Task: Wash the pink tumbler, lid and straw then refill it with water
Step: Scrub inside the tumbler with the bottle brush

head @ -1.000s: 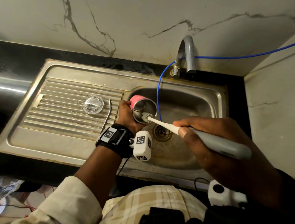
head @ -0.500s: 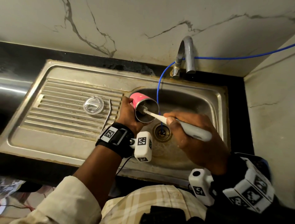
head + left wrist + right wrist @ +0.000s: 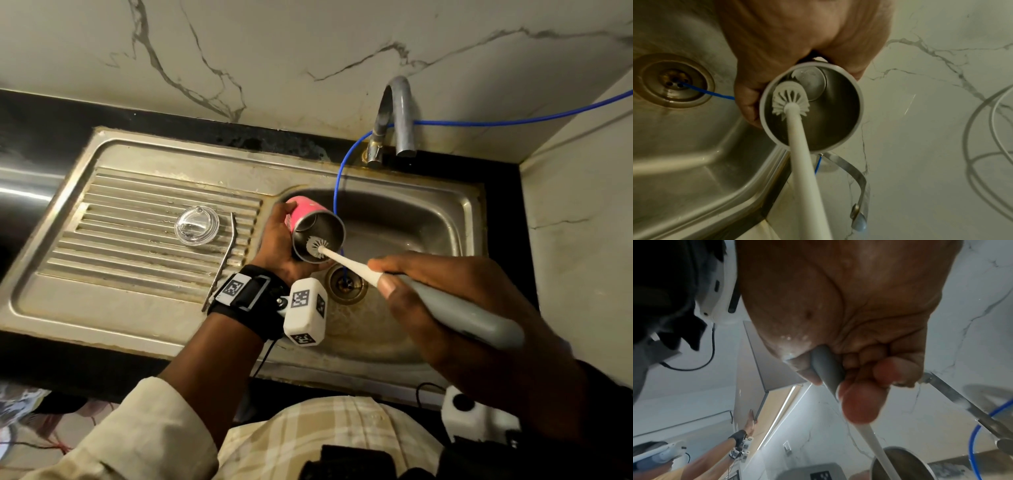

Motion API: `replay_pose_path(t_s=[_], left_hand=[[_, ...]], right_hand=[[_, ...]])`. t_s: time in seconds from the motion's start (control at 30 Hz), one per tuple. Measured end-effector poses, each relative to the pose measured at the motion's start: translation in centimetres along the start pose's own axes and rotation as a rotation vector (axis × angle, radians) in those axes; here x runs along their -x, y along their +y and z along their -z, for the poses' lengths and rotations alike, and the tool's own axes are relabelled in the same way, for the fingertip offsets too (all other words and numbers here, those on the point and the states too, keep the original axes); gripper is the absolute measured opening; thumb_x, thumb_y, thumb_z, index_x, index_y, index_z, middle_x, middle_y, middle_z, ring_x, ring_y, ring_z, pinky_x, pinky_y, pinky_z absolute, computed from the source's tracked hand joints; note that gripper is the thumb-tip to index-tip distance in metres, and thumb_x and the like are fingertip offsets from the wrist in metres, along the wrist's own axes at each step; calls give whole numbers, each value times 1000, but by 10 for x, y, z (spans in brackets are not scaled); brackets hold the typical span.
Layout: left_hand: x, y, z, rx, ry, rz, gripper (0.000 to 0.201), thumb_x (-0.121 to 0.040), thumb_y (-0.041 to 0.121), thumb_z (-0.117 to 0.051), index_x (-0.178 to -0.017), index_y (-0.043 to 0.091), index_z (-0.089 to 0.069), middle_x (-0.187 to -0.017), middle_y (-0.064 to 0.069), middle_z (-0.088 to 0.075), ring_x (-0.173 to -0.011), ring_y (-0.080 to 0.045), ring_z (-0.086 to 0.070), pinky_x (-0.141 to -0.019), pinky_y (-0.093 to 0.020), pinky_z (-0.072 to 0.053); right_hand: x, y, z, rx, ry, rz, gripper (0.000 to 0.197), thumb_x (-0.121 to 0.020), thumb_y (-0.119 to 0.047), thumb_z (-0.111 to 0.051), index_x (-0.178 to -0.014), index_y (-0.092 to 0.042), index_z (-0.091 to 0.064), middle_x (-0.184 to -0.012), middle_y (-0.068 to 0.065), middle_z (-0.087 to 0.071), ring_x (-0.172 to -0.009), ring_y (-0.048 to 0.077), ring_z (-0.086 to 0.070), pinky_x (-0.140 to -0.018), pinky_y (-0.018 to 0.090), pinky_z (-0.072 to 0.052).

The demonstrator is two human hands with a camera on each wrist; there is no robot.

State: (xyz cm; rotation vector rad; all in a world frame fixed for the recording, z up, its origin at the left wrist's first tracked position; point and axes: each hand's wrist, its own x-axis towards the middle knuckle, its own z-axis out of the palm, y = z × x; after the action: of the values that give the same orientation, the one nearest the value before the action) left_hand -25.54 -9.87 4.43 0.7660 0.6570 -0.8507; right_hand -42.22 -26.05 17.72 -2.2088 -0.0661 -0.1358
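My left hand grips the pink tumbler over the sink basin, tilted on its side with its steel mouth toward me. My right hand holds the grey handle of a bottle brush. Its white bristle head is inside the tumbler's mouth, near the rim. In the left wrist view the brush head lies against the tumbler's inner wall. The clear lid and the bent metal straw lie on the ribbed drainboard to the left.
The steel sink has a drain below the tumbler. A thin blue tube runs from the wall past the curved tap into the drain. Marble wall lies behind, a black counter edge in front.
My right hand has drawn back toward me, so the brush head has slid from deep in the tumbler out to near its rim. The left hand keeps the tumbler about where it was.
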Motion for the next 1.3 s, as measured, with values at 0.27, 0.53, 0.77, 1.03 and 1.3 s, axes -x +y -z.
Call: replay_pose_path(t_s=[0.27,0.53,0.77,1.03,1.3], left_hand=[[2,-5,-3,67,-30,45,67,-94,59,-56,-124,-1,-65,-119,-22,-65,-104,-35,-64,-88,-45,-59],[0,-2,4,52,24,-13,62,-99,56,-53,-85,1,-79,-83,-17,-75,-76,-30,-71,-85,-43,-52],[5,-4,-5,3,13,28,60,-94,58,-60,-105,-1,-66,-82,-18,-73,-65,-31,-74,-70,-39,-61],[5,1,3,58,95,17,62,-99,57,-46,-99,1,-71,-87,-22,-76,-94,-37,-62,-90,-47,-48],[-2,-5,-3,126,59,3,67,-98,55,-43,-112,-6,-68,-100,-33,-73,-107,-45,-62,-95,-57,-49]], right_hand=[[-18,29,-40,-49,59,-27,26,-101,-33,-60,-108,-14,-77,-84,4,-77,-74,21,-74,-66,44,-57],[6,-3,-4,-94,66,-46,12,-99,-31,-65,-106,-30,-74,-82,-8,-74,-65,11,-71,-55,32,-53],[-15,28,-44,12,67,-28,36,-101,-44,-57,-116,-19,-78,-87,-3,-79,-78,15,-75,-69,41,-57],[-8,10,-20,-80,0,-70,21,-99,-32,-63,-105,-21,-79,-88,-3,-78,-79,14,-75,-71,39,-56],[0,5,-15,0,43,-48,30,-98,-45,-58,-112,-26,-77,-90,-7,-78,-81,12,-76,-71,41,-61]])
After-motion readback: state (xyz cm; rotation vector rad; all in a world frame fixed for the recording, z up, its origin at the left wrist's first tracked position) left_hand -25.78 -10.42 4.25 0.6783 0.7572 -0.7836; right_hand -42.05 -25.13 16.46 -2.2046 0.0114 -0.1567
